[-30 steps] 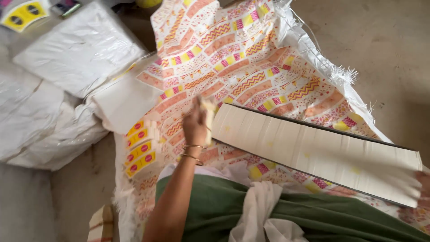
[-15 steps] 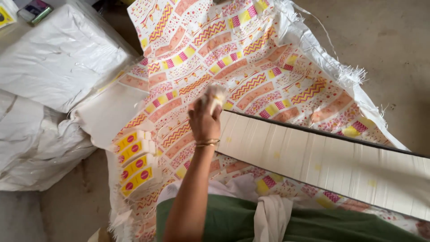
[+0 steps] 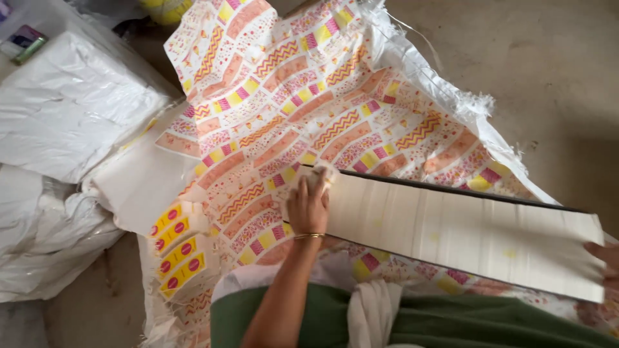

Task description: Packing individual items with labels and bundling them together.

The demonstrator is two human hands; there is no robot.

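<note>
Left grip [image 3: 308, 205] closed over a small pale wad [image 3: 316, 175], pressed flat against the near-left end of a long white stack of paper sheets [image 3: 464, 232]; gold bangle [image 3: 308, 236] at the wrist. Right grip [image 3: 605, 261] only partly in view at the frame's right edge, fingers touching the far end of the same stack; whether closed or merely resting there, impossible to tell. Stack lying on its side across the lap, edge-on to the camera, running from mid-frame down toward the lower right, a thin dark line along its upper edge. Beneath it, spread over the floor, a patterned woven sheet [image 3: 290, 96] in pink, orange and yellow bands with zigzags, frayed white threads along its right border. Green garment [image 3: 451, 325] at the bottom of the frame, a white cloth [image 3: 371, 309] draped over it. Left of the patterned sheet, a plain white slab of paper [image 3: 138, 187], and just below it a strip of yellow labels with red dots [image 3: 175, 248]. Further left, bulky white plastic-wrapped bundles [image 3: 71, 103] stacked against each other. Bare grey concrete floor [image 3: 548, 64] to the upper right.
</note>
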